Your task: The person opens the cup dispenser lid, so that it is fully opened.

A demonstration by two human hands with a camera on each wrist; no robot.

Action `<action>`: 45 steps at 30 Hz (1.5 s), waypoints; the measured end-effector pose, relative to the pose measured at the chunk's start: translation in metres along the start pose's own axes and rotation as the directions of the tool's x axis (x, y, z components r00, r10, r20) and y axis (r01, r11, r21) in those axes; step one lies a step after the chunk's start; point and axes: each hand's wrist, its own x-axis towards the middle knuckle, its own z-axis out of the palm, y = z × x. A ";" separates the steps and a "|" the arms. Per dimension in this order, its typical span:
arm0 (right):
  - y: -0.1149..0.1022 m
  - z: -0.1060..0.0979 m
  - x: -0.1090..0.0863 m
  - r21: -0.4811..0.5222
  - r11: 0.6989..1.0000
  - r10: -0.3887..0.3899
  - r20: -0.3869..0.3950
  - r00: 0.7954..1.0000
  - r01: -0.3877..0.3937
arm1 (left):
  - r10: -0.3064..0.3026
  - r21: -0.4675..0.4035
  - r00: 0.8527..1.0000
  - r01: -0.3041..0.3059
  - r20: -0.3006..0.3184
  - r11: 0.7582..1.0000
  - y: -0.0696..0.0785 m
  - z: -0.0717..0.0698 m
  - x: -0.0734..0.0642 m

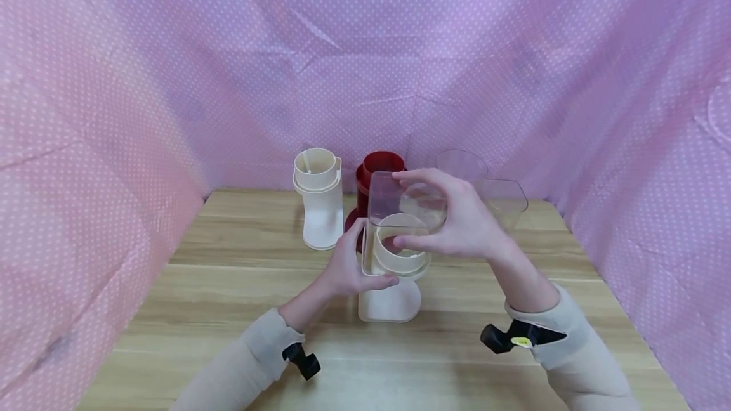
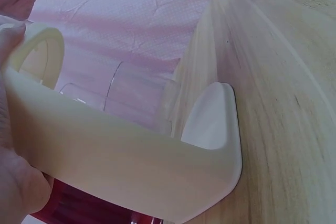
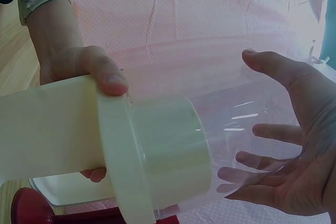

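Note:
A cream plastic stand (image 1: 390, 303) with a round collar and a flat foot stands at the front middle of the table. My left hand (image 1: 348, 266) grips its upper part; the thumb lies on the collar (image 3: 113, 140) in the right wrist view. Over the collar sits a clear plastic container (image 1: 394, 198), its open end around the inner cream ring (image 3: 173, 145). My right hand (image 1: 457, 224) holds this container from the right, thumb on one side and fingers spread along the other. In the left wrist view the stand's upright (image 2: 110, 140) leans across the picture.
Another cream stand (image 1: 322, 208) is at the back left. Behind my hands a red stand (image 1: 384, 162) is partly hidden. Two more clear containers, one rounded (image 1: 461, 163) and one squarish (image 1: 505, 195), stand at the back right. Pink dotted cloth (image 1: 365, 68) encloses the wooden table (image 1: 228, 309).

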 end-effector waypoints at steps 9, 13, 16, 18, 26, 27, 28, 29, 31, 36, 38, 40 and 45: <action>-0.002 0.000 0.001 0.000 1.000 0.021 -0.015 1.000 -0.021 | -0.015 -0.036 0.999 0.016 0.038 0.999 -0.003 0.000 -0.004; -0.001 0.000 0.003 -0.001 0.999 0.040 -0.021 0.999 -0.040 | -0.024 -0.042 0.998 0.027 0.054 0.999 -0.004 -0.001 -0.004; 0.000 0.000 0.006 0.010 0.999 0.044 -0.028 0.999 -0.044 | -0.016 -0.041 0.998 0.019 0.061 0.999 -0.005 -0.002 -0.004; 0.002 0.000 0.007 0.028 0.999 0.042 -0.033 0.999 -0.041 | -0.009 -0.040 0.998 0.012 0.068 0.999 -0.006 -0.002 -0.003; 0.004 0.000 0.004 0.058 0.996 0.064 -0.043 0.997 -0.061 | 0.027 -0.012 0.997 -0.026 0.075 1.000 -0.008 -0.002 0.002; 0.003 0.000 0.003 0.052 0.996 0.071 -0.043 0.997 -0.069 | 0.031 -0.011 0.997 -0.031 0.073 0.999 -0.008 -0.002 0.002; 0.002 0.000 0.002 0.045 0.996 0.075 -0.042 0.996 -0.073 | 0.032 -0.012 0.997 -0.031 0.072 0.999 -0.007 -0.002 0.002; 0.001 0.000 0.001 0.036 0.997 0.074 -0.044 0.996 -0.072 | 0.037 -0.012 0.997 -0.036 0.071 0.999 -0.007 -0.002 0.002; -0.001 0.000 0.000 0.021 0.998 0.063 -0.053 0.997 -0.062 | 0.038 -0.010 0.997 -0.038 0.071 0.999 -0.007 -0.002 0.002; -0.003 0.001 -0.004 -0.016 0.999 0.037 -0.079 0.996 -0.038 | 0.046 -0.005 0.996 -0.046 0.075 0.999 -0.006 -0.002 0.004; -0.004 0.001 -0.004 -0.025 0.999 0.035 -0.078 0.996 -0.037 | 0.050 -0.009 0.996 -0.049 0.074 0.999 -0.006 -0.002 0.004; -0.004 0.001 -0.003 -0.034 0.999 0.029 -0.074 0.997 -0.031 | 0.053 -0.013 0.996 -0.052 0.071 0.999 -0.006 -0.002 0.003; -0.004 -0.001 0.002 -0.052 0.998 0.015 -0.062 0.998 -0.019 | 0.052 -0.013 0.997 -0.051 0.054 0.999 -0.008 -0.003 0.002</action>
